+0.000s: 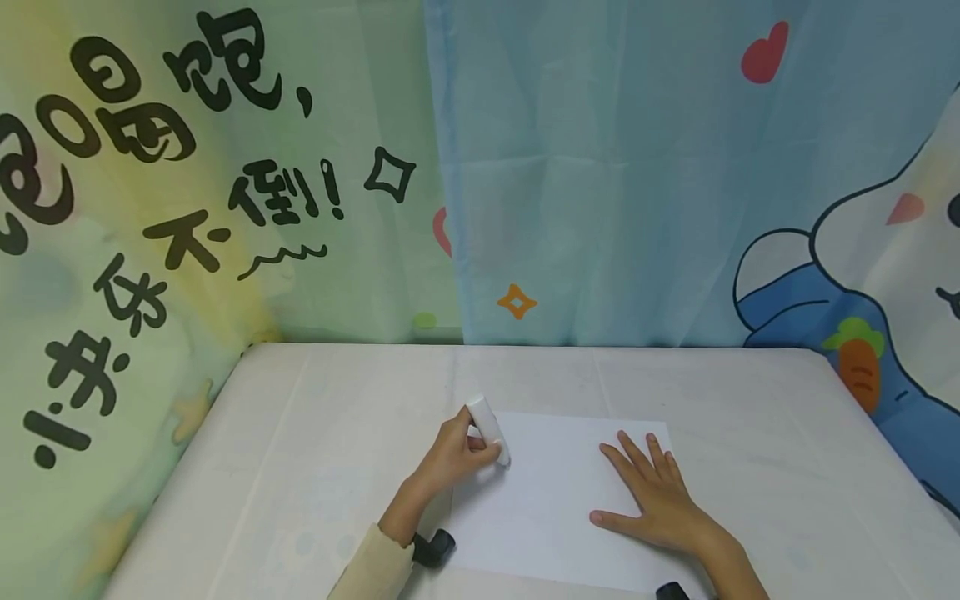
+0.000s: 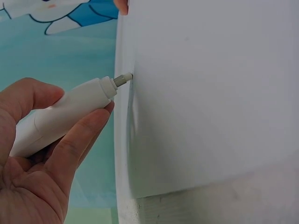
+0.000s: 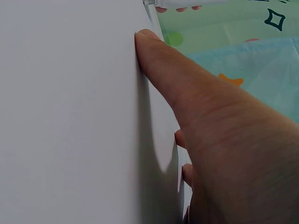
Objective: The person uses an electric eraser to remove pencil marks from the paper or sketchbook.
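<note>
My left hand grips a thick white electric eraser between thumb and fingers. In the left wrist view, the white tip projects from a grey metal collar and touches or nearly touches the paper. A blank-looking white sheet of paper lies flat on the table, the eraser over its upper left part. On the sheet's right side my right hand rests with its fingers spread and straight. Its thumb lies on the paper in the right wrist view. A small faint speck shows on the sheet.
The white-covered table extends around the sheet on all sides. Behind it hang printed cloths, a green one with black lettering and a blue one with a cartoon figure. Black wrist cameras sit by both wrists.
</note>
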A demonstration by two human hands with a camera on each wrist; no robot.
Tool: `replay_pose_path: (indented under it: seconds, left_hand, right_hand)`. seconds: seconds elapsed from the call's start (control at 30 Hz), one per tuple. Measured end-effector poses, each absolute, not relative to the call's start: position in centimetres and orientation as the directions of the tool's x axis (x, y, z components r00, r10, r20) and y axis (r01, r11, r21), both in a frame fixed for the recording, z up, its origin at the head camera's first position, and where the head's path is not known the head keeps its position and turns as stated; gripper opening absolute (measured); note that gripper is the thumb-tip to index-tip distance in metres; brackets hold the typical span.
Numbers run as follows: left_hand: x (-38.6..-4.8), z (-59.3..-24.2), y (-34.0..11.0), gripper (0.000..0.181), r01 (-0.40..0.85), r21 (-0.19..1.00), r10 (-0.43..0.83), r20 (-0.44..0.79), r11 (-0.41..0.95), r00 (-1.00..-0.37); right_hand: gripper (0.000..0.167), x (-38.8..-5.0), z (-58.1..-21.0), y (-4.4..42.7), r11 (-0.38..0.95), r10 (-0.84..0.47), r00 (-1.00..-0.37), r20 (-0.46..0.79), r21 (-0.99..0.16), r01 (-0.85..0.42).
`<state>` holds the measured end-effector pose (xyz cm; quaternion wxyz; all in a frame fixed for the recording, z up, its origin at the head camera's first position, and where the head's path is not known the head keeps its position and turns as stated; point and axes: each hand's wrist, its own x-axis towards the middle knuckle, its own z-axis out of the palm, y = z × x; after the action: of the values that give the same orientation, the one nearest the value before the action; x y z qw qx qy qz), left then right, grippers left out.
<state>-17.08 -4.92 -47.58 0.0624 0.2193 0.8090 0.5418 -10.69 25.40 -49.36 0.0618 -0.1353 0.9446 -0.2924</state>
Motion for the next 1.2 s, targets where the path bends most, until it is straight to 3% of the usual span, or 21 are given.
replay_pose_path:
  seconds: [1.2]
  left_hand:
    - [-16.77,-47.64,-5.14,0.032,0.269,0.911,0.44,0.113,0.311,-0.891]
  right_hand:
    - [0.093,-10.73,-49.29,25.35,0.789,-0.296,-0.955,-0.035,-0.572,-0.224]
